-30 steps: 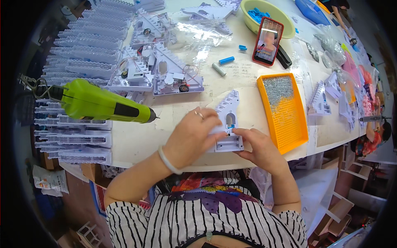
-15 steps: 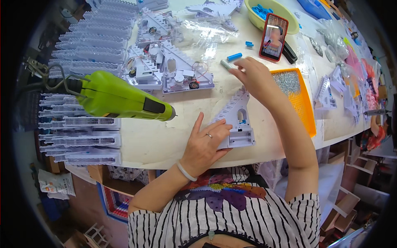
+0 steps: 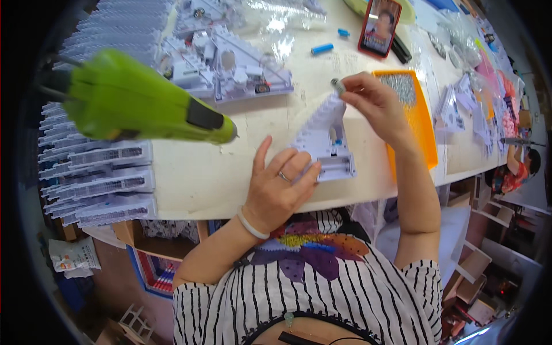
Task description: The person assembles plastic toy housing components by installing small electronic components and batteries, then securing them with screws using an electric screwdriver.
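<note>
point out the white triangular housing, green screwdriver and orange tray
White triangular housing (image 3: 324, 131), head view: upper face, left of the opening.
Green screwdriver (image 3: 144, 100), head view: middle of its body.
Orange tray (image 3: 426, 123), head view: right side.

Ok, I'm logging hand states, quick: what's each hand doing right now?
Left hand: open, touching the white part.
Right hand: closed, holding the grey cylinder.

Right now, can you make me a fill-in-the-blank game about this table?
1. The small grey cylinder is held in the ____ hand.
2. The left hand touches the pale stepped part; its wristband is ____.
3. The power screwdriver is mostly bright ____.
4. The phone has a ____ case.

Missing words: right; white; green; red.
</note>
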A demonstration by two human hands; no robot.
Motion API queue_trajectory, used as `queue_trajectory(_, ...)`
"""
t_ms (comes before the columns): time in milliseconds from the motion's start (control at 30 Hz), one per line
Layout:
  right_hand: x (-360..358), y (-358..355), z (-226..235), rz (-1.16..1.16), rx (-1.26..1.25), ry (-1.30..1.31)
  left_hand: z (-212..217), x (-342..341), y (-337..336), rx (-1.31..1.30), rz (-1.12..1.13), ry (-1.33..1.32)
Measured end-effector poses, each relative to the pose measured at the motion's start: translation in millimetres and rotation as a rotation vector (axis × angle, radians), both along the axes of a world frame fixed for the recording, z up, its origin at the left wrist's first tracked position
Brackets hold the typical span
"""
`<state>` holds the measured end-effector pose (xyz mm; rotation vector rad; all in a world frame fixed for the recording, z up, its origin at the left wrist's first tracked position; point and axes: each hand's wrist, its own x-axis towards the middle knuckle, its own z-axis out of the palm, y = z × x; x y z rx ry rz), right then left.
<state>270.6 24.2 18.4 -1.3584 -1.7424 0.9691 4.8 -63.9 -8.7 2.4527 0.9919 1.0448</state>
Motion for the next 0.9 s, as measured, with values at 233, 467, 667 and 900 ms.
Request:
queue_trajectory(233, -15.8, -66.4, 34.2, 0.032, 0.142, 0.019, 0.2, 0.2, -0.2, 0.022, 0.034, 0.037)
queue_trajectory(467, -30.2, -91.9, 23.7, 0.165, 0.251, -0.154, 2.3, -1.7, -2.0, 0.018, 0.031, 0.014)
queue_trajectory(667, -36.8, -93.1, 23.9, 0.259, 0.41, -0.385, 1.2, -2.2, -2.8, 0.017, 0.033, 0.018)
queue_trajectory(900, -43.9, -96.4, 21.4, 0.289, 0.393, -0.457, -2.7, -2.2, -2.6, 0.0, 0.038, -0.01)
